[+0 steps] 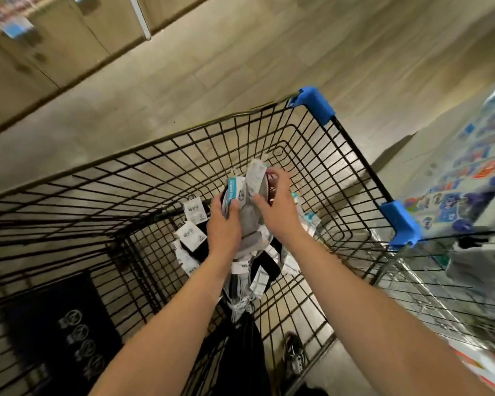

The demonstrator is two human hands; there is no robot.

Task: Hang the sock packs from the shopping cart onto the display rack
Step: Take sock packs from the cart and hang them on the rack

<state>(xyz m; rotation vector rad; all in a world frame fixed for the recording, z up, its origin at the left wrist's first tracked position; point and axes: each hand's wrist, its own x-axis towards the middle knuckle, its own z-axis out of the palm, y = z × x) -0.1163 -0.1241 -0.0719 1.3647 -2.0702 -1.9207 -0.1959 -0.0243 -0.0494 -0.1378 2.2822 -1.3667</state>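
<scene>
As both arms reach into the shopping cart (312, 105), the left hand (223, 224) and right hand (280, 210) clasp a bunch of sock packs (247, 195), held upright above the loose pile (192, 235); a blurred wire rack (429, 284) stands rightward, nearer the right hand.

Your cart (297, 144) is thin metal wire, black-coated, with a dull sheen. Its corner guards (312, 105) are blue plastic, smooth and slightly glossy. The sock packs (250, 215) you see are soft knit cloth, grey and black, matt, banded with white paper labels (193, 211). The floor (240, 67) is grey, matt and faintly mottled, like concrete.
</scene>
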